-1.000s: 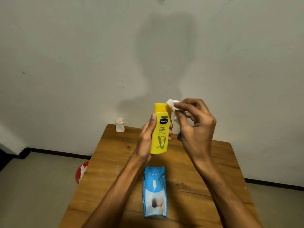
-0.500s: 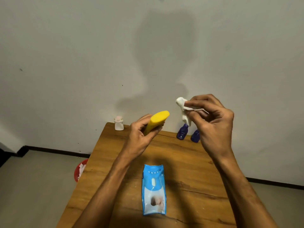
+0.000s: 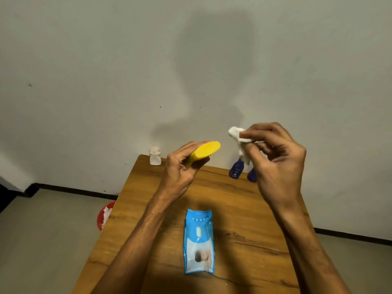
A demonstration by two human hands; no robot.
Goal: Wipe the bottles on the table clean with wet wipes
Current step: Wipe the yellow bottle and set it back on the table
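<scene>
- The left hand (image 3: 182,166) is closed around a yellow bottle (image 3: 206,150), held above the far half of the wooden worktop (image 3: 244,209) and tipped so one flat yellow end faces the camera (the label side cannot be seen).
- The right hand (image 3: 275,158) is raised at about the same height, apart from the bottle, its thumb and fingers pinched on a crumpled white wet wipe (image 3: 238,136); part of the wipe hangs down below the fingers.
- A blue pack of wet wipes (image 3: 199,240) lies flat on the worktop between the two forearms, its long side running away from the camera.
- Two dark blue bottles (image 3: 236,169) stand side by side at the far edge of the worktop, partly hidden behind the right hand and the hanging wipe.
- A small white bottle (image 3: 154,156) stands upright at the far left corner.
- On the floor just left of the worktop sits a red bin (image 3: 101,215) with white scraps inside.
</scene>
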